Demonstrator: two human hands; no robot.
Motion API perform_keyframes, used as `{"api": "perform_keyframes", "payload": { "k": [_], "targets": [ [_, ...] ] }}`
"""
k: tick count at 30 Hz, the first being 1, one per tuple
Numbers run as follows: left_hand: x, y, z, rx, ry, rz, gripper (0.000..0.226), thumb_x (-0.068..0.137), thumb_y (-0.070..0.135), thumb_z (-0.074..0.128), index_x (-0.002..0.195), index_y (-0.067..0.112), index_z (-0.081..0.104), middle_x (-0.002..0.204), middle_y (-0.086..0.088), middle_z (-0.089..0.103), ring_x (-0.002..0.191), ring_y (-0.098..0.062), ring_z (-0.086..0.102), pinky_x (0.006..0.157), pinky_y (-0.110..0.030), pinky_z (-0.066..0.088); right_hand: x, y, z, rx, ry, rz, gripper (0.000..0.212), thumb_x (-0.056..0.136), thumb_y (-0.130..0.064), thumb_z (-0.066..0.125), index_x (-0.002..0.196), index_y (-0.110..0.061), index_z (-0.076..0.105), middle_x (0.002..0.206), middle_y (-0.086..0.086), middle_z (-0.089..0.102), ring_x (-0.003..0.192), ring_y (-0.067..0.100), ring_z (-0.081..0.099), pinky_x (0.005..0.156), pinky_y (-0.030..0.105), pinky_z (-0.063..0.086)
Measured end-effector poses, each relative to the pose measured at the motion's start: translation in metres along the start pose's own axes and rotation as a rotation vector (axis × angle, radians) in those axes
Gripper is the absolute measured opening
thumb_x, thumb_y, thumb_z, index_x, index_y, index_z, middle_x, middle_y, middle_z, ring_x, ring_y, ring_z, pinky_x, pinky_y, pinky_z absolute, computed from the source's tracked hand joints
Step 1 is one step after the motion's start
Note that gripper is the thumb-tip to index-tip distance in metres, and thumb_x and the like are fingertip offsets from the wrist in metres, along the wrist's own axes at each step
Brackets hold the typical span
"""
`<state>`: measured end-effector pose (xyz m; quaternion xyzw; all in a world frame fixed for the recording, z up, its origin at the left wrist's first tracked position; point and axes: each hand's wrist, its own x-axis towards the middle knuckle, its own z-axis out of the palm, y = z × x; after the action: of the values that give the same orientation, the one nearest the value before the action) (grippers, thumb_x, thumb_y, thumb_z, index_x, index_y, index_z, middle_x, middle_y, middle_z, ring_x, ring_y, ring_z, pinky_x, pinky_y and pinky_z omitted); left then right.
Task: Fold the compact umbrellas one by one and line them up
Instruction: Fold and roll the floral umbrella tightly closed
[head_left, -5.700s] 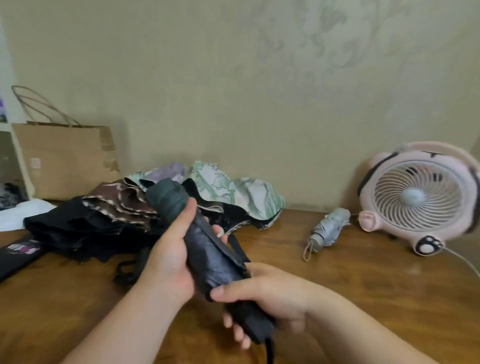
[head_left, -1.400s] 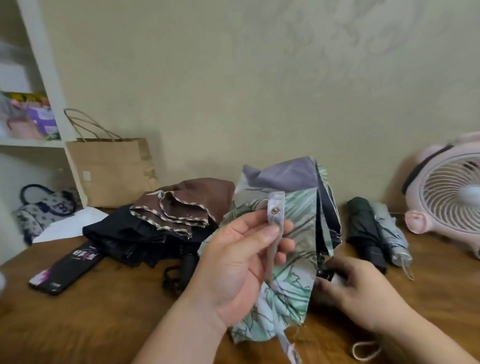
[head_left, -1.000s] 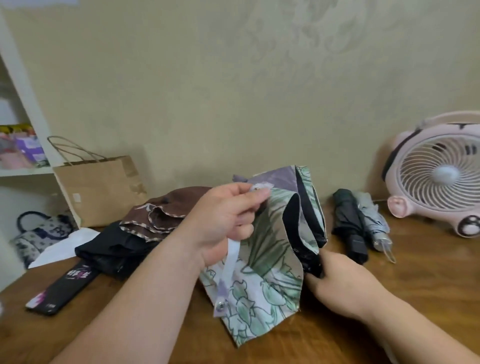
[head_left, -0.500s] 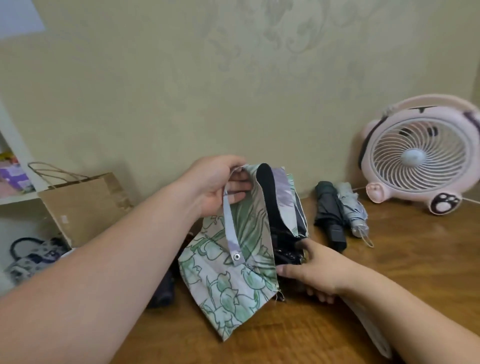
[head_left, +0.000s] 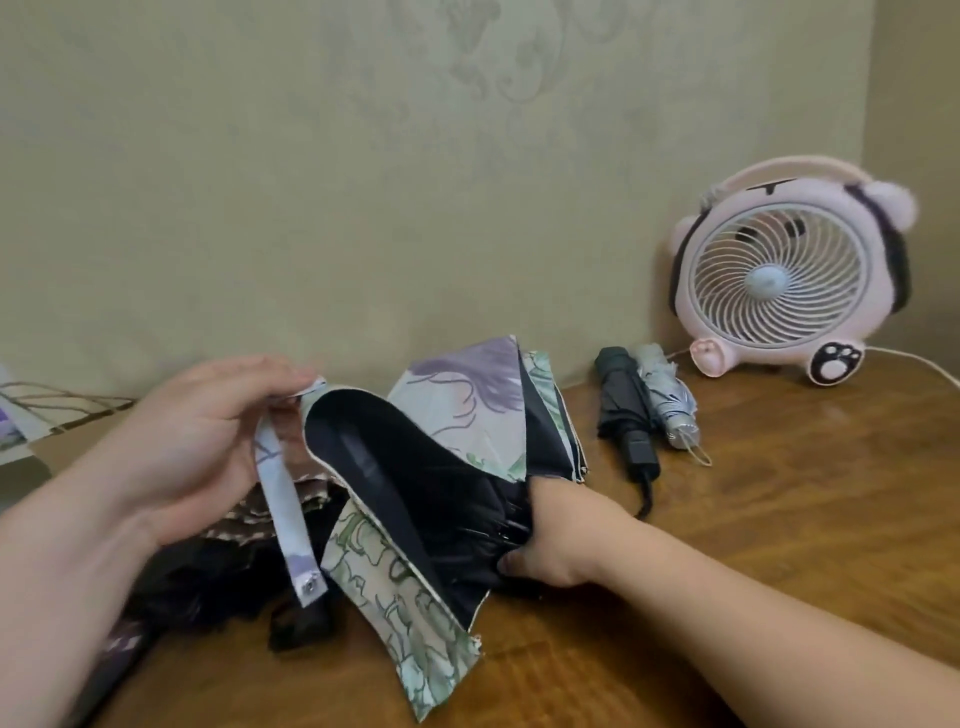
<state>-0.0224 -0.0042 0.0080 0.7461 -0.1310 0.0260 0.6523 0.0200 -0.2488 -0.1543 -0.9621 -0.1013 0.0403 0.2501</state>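
Floral umbrella (head_left: 457, 410) is hanging loose, left hand (head_left: 192, 447) pinching its strap (head_left: 283, 499), right hand (head_left: 550, 535) gripping the ribs (head_left: 493, 519); slack panels are risking bunching.

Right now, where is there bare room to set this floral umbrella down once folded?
The table is bare in front of the pink fan and the dark folded umbrella, right of the right hand. The left is crowded with unfolded umbrellas.

We cannot see fingertips of the right hand (head_left: 558, 535) in the floral umbrella (head_left: 467, 395) | brown umbrella (head_left: 234, 525) mostly behind left hand (head_left: 192, 441) | paper bag (head_left: 62, 441) cut at left edge
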Motion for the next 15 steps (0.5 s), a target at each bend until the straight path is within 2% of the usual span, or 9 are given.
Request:
{"api": "perform_keyframes", "payload": {
  "k": [2, 4, 7, 10, 12, 13, 14, 15],
  "targets": [
    [-0.003, 0.002, -0.017, 0.028, 0.048, 0.025, 0.042, 0.058, 0.031, 0.085, 0.08, 0.0, 0.067, 0.077, -0.02, 0.062, 0.067, -0.03, 0.064, 0.062, -0.035, 0.06, 0.002, -0.009, 0.0, -0.065, -0.038, 0.011, 0.038, 0.076, -0.051, 0.073, 0.088, -0.017, 0.062, 0.091, 0.002, 0.064, 0.087, 0.028, 0.064, 0.075, 0.03, 0.054],
    [-0.007, -0.002, -0.036, 0.033, 0.129, 0.02, 0.062, 0.052, 0.035, 0.09, 0.091, -0.006, 0.065, 0.084, -0.024, 0.063, 0.07, -0.031, 0.067, 0.064, -0.035, 0.062, 0.005, -0.015, -0.005, -0.118, -0.129, 0.053, 0.036, 0.078, -0.049, 0.074, 0.083, -0.015, 0.064, 0.086, 0.003, 0.065, 0.082, 0.028, 0.066, 0.071, 0.03, 0.055],
    [-0.023, -0.012, -0.053, -0.005, 0.2, -0.06, 0.062, 0.043, 0.037, 0.095, 0.083, 0.001, 0.064, 0.081, -0.024, 0.063, 0.066, -0.032, 0.066, 0.064, -0.039, 0.061, 0.014, -0.022, -0.022, -0.197, -0.185, 0.076, 0.039, 0.074, -0.044, 0.079, 0.089, -0.008, 0.073, 0.074, 0.003, 0.067, 0.075, 0.027, 0.07, 0.068, 0.03, 0.058],
    [-0.037, -0.023, -0.06, -0.045, 0.218, -0.114, 0.087, 0.035, 0.041, 0.101, 0.095, -0.009, 0.063, 0.092, -0.029, 0.06, 0.08, -0.037, 0.063, 0.076, -0.049, 0.057, 0.016, -0.031, -0.056, -0.129, -0.286, 0.101, 0.011, 0.078, -0.014, 0.077, 0.077, -0.007, 0.069, 0.065, 0.008, 0.064, 0.057, 0.024, 0.061, 0.05, 0.025, 0.05],
    [-0.046, -0.031, -0.065, -0.122, 0.277, -0.089, 0.085, 0.028, 0.043, 0.101, 0.09, -0.004, 0.066, 0.09, -0.024, 0.063, 0.079, -0.033, 0.064, 0.078, -0.047, 0.056, 0.013, -0.041, -0.09, -0.184, -0.358, 0.093, 0.015, 0.082, -0.001, 0.074, 0.072, -0.003, 0.063, 0.062, 0.011, 0.061, 0.052, 0.023, 0.058, 0.043, 0.021, 0.046],
    [-0.049, -0.036, -0.068, -0.163, 0.322, -0.053, 0.084, 0.028, 0.045, 0.1, 0.092, -0.001, 0.068, 0.091, -0.022, 0.066, 0.08, -0.031, 0.067, 0.077, -0.046, 0.059, 0.013, -0.048, -0.107, -0.214, -0.389, 0.095, 0.015, 0.084, 0.0, 0.074, 0.072, 0.0, 0.064, 0.06, 0.011, 0.061, 0.052, 0.021, 0.058, 0.043, 0.02, 0.046],
    [-0.052, -0.041, -0.072, -0.185, 0.356, -0.04, 0.08, 0.039, 0.047, 0.098, 0.098, 0.001, 0.069, 0.097, -0.021, 0.07, 0.084, -0.029, 0.07, 0.076, -0.043, 0.062, 0.012, -0.058, -0.126, -0.293, -0.417, 0.097, 0.01, 0.085, -0.001, 0.075, 0.08, 0.004, 0.067, 0.062, 0.011, 0.063, 0.053, 0.02, 0.058, 0.046, 0.021, 0.047],
    [-0.054, -0.046, -0.073, -0.214, 0.365, -0.012, 0.063, 0.062, 0.046, 0.09, 0.104, 0.004, 0.069, 0.103, -0.017, 0.074, 0.087, -0.026, 0.073, 0.073, -0.038, 0.064, 0.014, -0.069, -0.143, -0.375, -0.454, 0.102, 0.015, 0.085, -0.004, 0.076, 0.094, 0.007, 0.07, 0.067, 0.01, 0.066, 0.055, 0.02, 0.059, 0.05, 0.022, 0.049]
  ]
}}
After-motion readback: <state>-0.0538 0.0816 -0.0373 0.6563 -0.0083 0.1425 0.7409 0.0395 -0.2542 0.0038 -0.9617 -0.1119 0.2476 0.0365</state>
